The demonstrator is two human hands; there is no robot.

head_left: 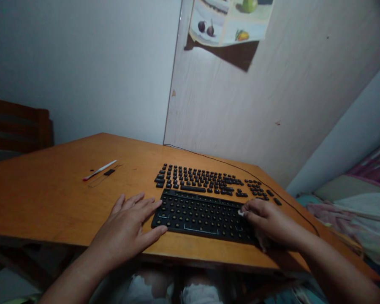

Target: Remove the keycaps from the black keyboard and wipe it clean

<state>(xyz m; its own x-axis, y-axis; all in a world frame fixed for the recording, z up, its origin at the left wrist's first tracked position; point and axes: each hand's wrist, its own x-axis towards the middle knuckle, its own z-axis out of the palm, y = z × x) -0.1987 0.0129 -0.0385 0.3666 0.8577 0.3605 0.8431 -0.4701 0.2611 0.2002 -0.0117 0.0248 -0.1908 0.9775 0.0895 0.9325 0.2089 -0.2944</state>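
A black keyboard [205, 215] with its keycaps off lies near the table's front edge, its small key posts bare. My left hand [128, 223] rests with fingers spread at the keyboard's left end, thumb and a fingertip touching the frame. At the right part, my right hand [262, 217] is closed in a pinch on a small white wad [240, 213], perhaps tissue or cloth, pressed to the key bed. That hand hides the keyboard's right end. Loose black keycaps [198, 177] lie in rows behind the keyboard, with a long space bar [193, 188] among them.
On the left of the wooden table [50, 190] lie a white brush-like stick [104, 167] with a red end and a wire tool [109, 172] with a black grip. A thin black cable [215, 158] runs along the back. A chair [19, 126] stands at left.
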